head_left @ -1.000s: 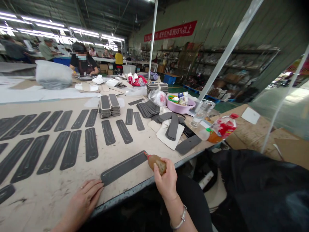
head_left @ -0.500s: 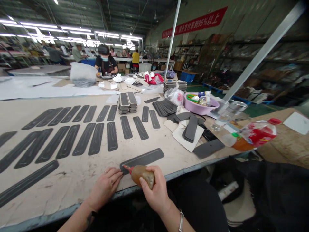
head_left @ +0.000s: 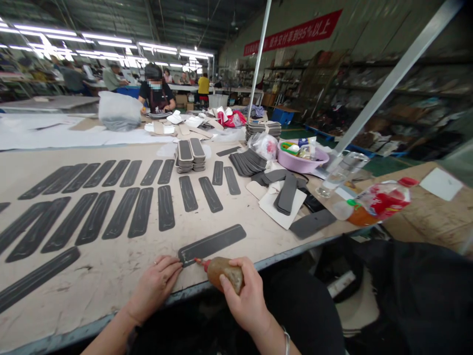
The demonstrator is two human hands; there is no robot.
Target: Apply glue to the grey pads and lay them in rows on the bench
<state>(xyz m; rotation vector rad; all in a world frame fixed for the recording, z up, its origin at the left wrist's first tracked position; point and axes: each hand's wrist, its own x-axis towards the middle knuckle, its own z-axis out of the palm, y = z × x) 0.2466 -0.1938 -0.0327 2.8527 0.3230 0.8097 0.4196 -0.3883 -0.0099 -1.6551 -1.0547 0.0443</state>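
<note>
A long dark grey strip with rounded ends [head_left: 212, 243] lies on the table near its front edge. My left hand [head_left: 155, 283] rests at the strip's left end, fingers stretched out flat and fingertips touching it. My right hand [head_left: 248, 296] is wrapped round a brownish squeeze bottle [head_left: 220, 272], tilted with its red nozzle pointing left. The nozzle tip is at the strip's near edge, close to my left fingertips. A thin shiny line runs along the strip's edges. Rows of similar dark strips [head_left: 166, 208], many with glossy lines on them, lie further up the table.
Stacked pale-edged pieces [head_left: 190, 155] and a pile of dark strips [head_left: 248, 162] are further back. A purple basin [head_left: 303, 163], a clear glass [head_left: 342, 175] and a red-labelled plastic bottle [head_left: 382, 201] stand at right. A masked person [head_left: 157, 93] works across the table.
My right hand and the squeeze bottle have moved a little right along the strip's near edge. My left hand stays at its left end. The whole view has shifted slightly.
</note>
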